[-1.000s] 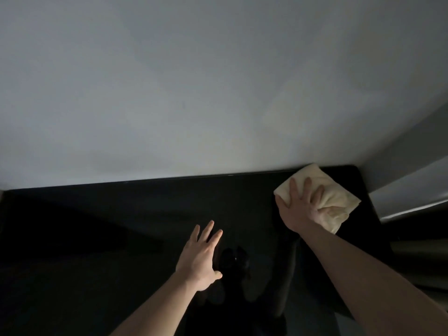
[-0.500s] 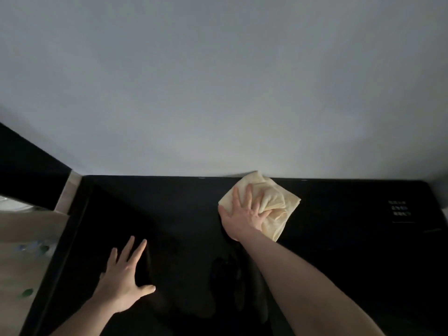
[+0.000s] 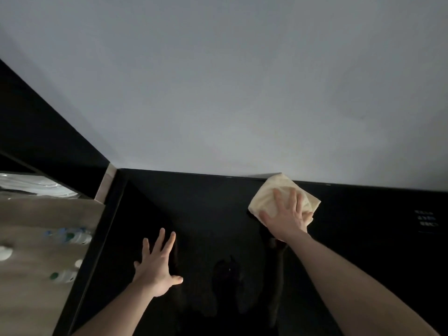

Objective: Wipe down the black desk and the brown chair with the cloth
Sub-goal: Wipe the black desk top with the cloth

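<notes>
The glossy black desk (image 3: 213, 214) fills the lower part of the view and meets a pale wall at the back. A folded cream cloth (image 3: 271, 196) lies on the desk close to its back edge, right of centre. My right hand (image 3: 286, 218) presses flat on the cloth with fingers spread. My left hand (image 3: 156, 264) rests palm down on the bare desk surface nearer to me, fingers apart, holding nothing. The brown chair is not in view.
Left of the desk a lower wooden surface (image 3: 36, 238) carries several plastic bottles (image 3: 70, 235). A dark panel (image 3: 36, 132) rises at the far left. Small white lettering (image 3: 425, 218) shows on the desk at the right. The wall (image 3: 242, 81) bounds the back edge.
My right hand has slid the cloth leftward along the back edge from the desk's right corner, then a little back to the right. My left hand has stayed flat on the desk.
</notes>
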`<action>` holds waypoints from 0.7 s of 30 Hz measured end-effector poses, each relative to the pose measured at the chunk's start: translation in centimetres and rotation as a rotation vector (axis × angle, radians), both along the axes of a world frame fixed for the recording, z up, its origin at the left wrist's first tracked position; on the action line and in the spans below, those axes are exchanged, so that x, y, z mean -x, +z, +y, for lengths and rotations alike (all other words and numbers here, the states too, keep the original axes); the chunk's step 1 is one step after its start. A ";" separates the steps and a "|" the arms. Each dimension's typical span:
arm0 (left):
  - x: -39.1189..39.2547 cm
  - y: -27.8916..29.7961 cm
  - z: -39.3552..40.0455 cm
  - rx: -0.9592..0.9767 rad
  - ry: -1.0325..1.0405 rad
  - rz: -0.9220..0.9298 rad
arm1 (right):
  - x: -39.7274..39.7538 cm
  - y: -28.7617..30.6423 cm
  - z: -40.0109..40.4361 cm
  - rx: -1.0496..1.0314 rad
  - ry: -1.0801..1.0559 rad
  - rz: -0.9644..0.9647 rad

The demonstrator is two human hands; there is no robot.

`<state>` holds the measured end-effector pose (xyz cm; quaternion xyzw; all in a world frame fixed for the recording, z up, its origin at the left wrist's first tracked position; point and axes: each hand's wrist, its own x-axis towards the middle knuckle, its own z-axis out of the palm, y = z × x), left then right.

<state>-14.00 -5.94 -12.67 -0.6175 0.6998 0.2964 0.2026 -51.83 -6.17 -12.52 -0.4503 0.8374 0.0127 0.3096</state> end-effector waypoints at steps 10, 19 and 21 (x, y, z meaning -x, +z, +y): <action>-0.3 0.1 -0.6 -0.007 -0.055 0.012 | -6.2 -1.5 -3.5 -0.060 -0.116 0.121; -10.8 0.6 -5.3 0.258 -0.119 0.030 | -20.8 -1.5 -9.8 -0.011 -0.023 0.113; -15.4 0.1 -6.3 0.274 -0.095 -0.023 | -24.2 -1.7 -11.3 -0.001 -0.004 0.092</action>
